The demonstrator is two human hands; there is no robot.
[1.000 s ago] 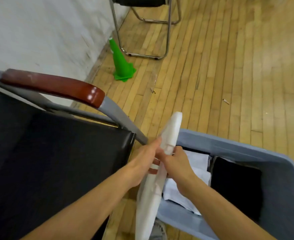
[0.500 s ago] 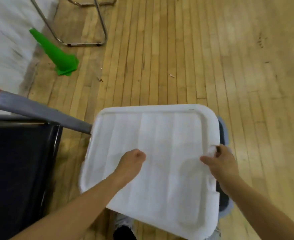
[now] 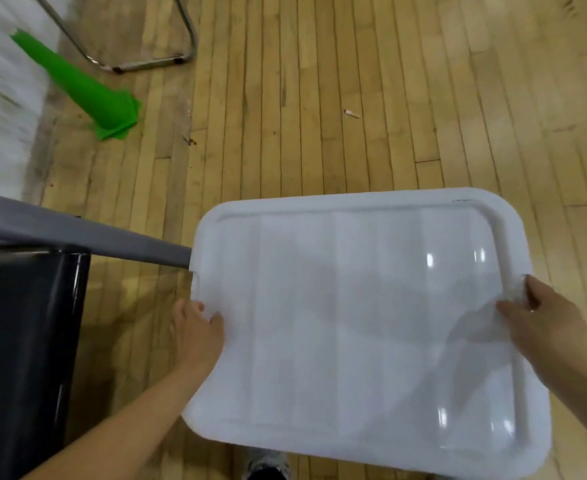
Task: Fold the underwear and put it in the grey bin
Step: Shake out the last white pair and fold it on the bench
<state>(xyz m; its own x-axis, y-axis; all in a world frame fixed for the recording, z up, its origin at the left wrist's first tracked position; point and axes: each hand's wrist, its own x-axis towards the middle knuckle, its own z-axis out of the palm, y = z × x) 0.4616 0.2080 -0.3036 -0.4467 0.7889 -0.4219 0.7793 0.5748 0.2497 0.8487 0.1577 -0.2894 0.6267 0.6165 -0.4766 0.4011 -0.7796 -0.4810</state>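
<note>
Head view looks down on a white lid (image 3: 364,327) lying flat across the lower right of the frame, with wooden floor (image 3: 354,98) around it. The left hand (image 3: 195,334) grips the lid's left edge, thumb on top and fingers curled under; the right hand (image 3: 541,323) grips the right edge the same way, thumb laid on the rim. No underwear shows anywhere, and the grey bin cannot be seen either; it is probably right beneath the lid, but the lid hides whatever is under it, so I cannot say for sure. Judging from that, the folding and the putting-in look finished, and the step in hand is closing up: the lid seems to be sitting on or just over the bin, and what is left is likely only pressing its edges down and letting go. Whether the rim has already seated is not clear from this angle. At the left of the frame stands a black chair seat (image 3: 18,358) with a grey frame bar (image 3: 77,237) running toward the lid's upper left corner, just about touching it. In the upper left a green cone (image 3: 91,95) lies tilted near the wall, beside the metal legs of another chair (image 3: 146,62). A shoe toe (image 3: 266,467) peeks out below the lid at the bottom edge.
</note>
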